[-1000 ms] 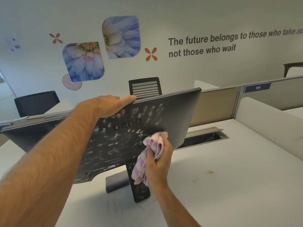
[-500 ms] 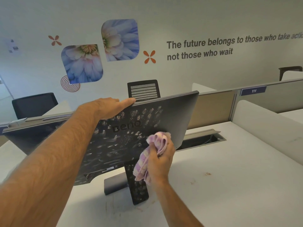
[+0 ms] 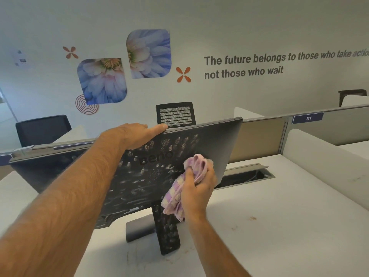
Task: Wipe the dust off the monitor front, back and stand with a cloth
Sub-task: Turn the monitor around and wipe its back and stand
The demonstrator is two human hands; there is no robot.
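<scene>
We face a pale wall (image 3: 259, 27) carrying two blue flower prints (image 3: 148, 53), orange petal motifs (image 3: 183, 74), a spiral decal (image 3: 85, 105) and the grey lettering (image 3: 279, 63) "The future belongs to those who take action, not those who wait". Below us lies a white desk (image 3: 279, 226) with an open cable tray (image 3: 245, 173) near its far edge. Beyond it run grey partitions (image 3: 339, 126), one tagged 111 (image 3: 308, 118), and black mesh chairs (image 3: 175, 114).

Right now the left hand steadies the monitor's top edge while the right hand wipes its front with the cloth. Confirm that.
Not quite: the head view shows the right hand wiping the monitor on its back, logo side, with the cloth. The left hand does steady the top edge.
</scene>
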